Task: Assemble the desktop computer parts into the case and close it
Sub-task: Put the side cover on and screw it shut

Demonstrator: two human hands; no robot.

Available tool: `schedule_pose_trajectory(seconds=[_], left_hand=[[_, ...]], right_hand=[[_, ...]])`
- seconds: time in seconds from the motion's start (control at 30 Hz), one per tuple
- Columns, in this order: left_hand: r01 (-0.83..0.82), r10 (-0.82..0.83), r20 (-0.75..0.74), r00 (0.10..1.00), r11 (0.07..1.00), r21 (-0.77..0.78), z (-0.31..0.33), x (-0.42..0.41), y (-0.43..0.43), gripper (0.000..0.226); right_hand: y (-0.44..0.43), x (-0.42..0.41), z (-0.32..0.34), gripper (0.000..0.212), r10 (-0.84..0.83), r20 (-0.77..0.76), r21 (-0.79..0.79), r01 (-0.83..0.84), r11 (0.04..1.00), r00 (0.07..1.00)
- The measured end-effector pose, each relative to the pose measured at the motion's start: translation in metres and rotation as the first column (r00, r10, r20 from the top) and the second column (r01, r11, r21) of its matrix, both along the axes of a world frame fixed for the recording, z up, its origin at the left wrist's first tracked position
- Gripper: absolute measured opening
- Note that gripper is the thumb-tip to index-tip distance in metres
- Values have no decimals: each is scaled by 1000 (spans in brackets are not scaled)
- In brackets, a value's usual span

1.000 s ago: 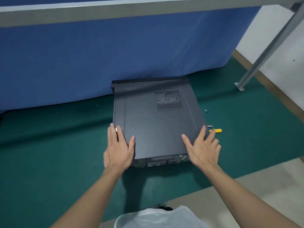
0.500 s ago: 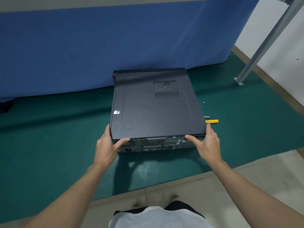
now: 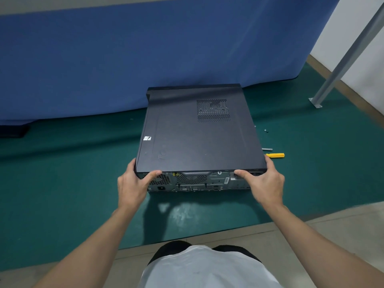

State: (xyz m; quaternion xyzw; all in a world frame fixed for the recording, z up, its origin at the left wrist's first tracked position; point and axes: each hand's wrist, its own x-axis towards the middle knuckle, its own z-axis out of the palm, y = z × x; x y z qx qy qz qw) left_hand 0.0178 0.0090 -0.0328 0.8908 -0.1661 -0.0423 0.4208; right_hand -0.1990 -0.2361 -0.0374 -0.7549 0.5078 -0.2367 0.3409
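A black desktop case (image 3: pixel 193 142) lies flat on the green mat, its dark cover panel on top with a perforated vent (image 3: pixel 213 110) at the far right. The rear port panel (image 3: pixel 199 181) faces me below the cover's near edge. My left hand (image 3: pixel 133 183) grips the cover's near left corner, thumb along the rear edge. My right hand (image 3: pixel 265 183) grips the near right corner the same way. Which way the fingers curl on the outer sides is hidden.
A yellow-handled screwdriver (image 3: pixel 275 155) and loose screws (image 3: pixel 266 130) lie on the green mat (image 3: pixel 72 183) right of the case. A blue cloth (image 3: pixel 145 48) hangs behind. A grey metal leg (image 3: pixel 340 61) stands at the right. Beige floor runs near my body.
My hands slid from flat on top of the cover back to its near corners. The cover's near edge now shows the rear ports under it. The view tilted down.
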Motion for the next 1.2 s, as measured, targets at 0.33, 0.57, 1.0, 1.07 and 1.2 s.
schedule_pose_trajectory(seconds=[0.33, 0.57, 1.0, 1.07, 1.2], left_hand=[[33, -34, -30, 999, 999, -5, 2, 4, 8, 72], [48, -51, -42, 998, 997, -61, -3, 6, 23, 35], [32, -40, -58, 998, 990, -134, -1, 7, 24, 29], [34, -43, -91, 995, 995, -96, 0, 5, 26, 32], [113, -112, -124, 986, 994, 6, 1, 1, 27, 53]], right_hand=[[1, -7, 8, 100, 162, -144, -129, -181, 975, 976], [52, 58, 36, 81, 491, -424, -461, -648, 606, 761], [69, 83, 19, 66, 464, -655, -386, -792, 474, 596], [66, 82, 18, 67, 494, -615, -386, -782, 490, 614], [57, 75, 21, 76, 505, -518, -370, -713, 596, 691]])
